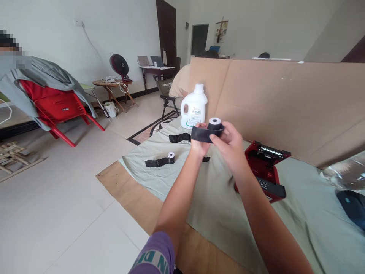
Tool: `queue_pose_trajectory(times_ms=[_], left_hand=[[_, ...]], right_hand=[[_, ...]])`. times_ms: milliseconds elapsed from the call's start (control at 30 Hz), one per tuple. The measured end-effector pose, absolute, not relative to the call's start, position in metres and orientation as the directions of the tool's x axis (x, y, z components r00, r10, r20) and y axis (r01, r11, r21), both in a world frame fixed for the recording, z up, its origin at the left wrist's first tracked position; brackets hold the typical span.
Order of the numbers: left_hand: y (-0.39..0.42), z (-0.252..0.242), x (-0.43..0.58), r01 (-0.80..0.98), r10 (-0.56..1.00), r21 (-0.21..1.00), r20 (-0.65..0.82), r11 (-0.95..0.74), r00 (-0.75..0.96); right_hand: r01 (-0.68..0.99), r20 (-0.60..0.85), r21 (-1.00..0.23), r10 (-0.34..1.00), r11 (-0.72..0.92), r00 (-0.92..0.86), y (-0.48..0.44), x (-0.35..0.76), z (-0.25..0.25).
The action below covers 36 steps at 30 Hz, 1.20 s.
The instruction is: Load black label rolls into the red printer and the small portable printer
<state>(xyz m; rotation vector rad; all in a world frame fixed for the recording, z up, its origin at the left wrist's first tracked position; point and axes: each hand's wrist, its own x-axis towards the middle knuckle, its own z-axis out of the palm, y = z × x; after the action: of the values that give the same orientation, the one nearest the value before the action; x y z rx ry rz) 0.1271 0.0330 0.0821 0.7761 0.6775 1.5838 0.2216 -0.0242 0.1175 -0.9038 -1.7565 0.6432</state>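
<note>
Raised above the cloth is a roll of black ribbon (218,130) with a white core, its loose end pulled out to the left. My right hand (232,146) grips the roll, thumb in front and fingers behind. My left hand (200,147) is closed on the loose strip, its fingers partly hidden behind it. A second black roll (171,158) with its strip unwound lies on the cloth (219,213), and another black strip (179,137) lies farther back, partly covered by my left hand. Right of my hands stands a red and black machine (266,173) with its lid up.
A white jug (194,108) stands behind my hands, before a tall cardboard panel (285,102). Clear plastic wrapping (348,171) and a dark object (352,207) lie at far right. A red chair (61,108) and other people are beyond.
</note>
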Motion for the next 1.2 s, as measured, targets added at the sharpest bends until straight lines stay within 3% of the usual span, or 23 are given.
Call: queue_pose_trajectory(times_ms=[33, 100, 167, 233, 300, 467, 700, 833, 1033, 1200], left_hand=[[0.029, 0.088, 0.123, -0.611, 0.982, 0.77, 0.177, -0.183, -0.071], [0.018, 0.098, 0.12, -0.504, 0.959, 0.849, 0.256, -0.161, 0.126], [0.007, 0.105, 0.123, -0.282, 0.906, 0.953, 0.217, -0.116, 0.363], [-0.003, 0.11, 0.129, -0.092, 0.871, 0.988, 0.156, -0.128, 0.467], [-0.009, 0.112, 0.138, -0.021, 0.875, 0.985, 0.16, -0.169, 0.458], [-0.012, 0.111, 0.156, -0.062, 0.84, 0.958, 0.275, -0.279, 0.468], [-0.01, 0.106, 0.169, -0.086, 0.808, 0.914, 0.392, -0.397, 0.44], [-0.009, 0.101, 0.171, -0.022, 0.758, 0.849, 0.483, -0.528, 0.439], [-0.018, 0.105, 0.174, 0.063, 0.687, 0.77, 0.525, -0.635, 0.503], [-0.029, 0.112, 0.176, 0.127, 0.641, 0.705, 0.537, -0.698, 0.549]], right_hand=[[0.274, 0.521, -0.777, 0.823, 0.567, -0.224, -0.034, 0.241, 0.119], [0.341, 0.472, -0.775, 0.846, 0.532, -0.249, -0.048, 0.274, 0.12], [0.433, 0.445, -0.746, 0.862, 0.506, -0.24, -0.057, 0.298, 0.119], [0.481, 0.462, -0.71, 0.856, 0.515, -0.234, -0.059, 0.312, 0.119], [0.487, 0.484, -0.688, 0.841, 0.537, -0.244, -0.059, 0.321, 0.121], [0.452, 0.475, -0.699, 0.832, 0.555, -0.286, -0.061, 0.339, 0.132], [0.451, 0.258, -0.817, 0.927, 0.36, -0.273, -0.063, 0.38, 0.14], [0.264, 0.212, -0.924, 0.946, 0.275, -0.244, -0.061, 0.393, 0.145], [-0.054, 0.284, -0.958, 0.913, 0.28, -0.292, -0.065, 0.4, 0.154], [-0.13, 0.272, -0.962, 0.895, 0.241, -0.353, -0.074, 0.41, 0.162]])
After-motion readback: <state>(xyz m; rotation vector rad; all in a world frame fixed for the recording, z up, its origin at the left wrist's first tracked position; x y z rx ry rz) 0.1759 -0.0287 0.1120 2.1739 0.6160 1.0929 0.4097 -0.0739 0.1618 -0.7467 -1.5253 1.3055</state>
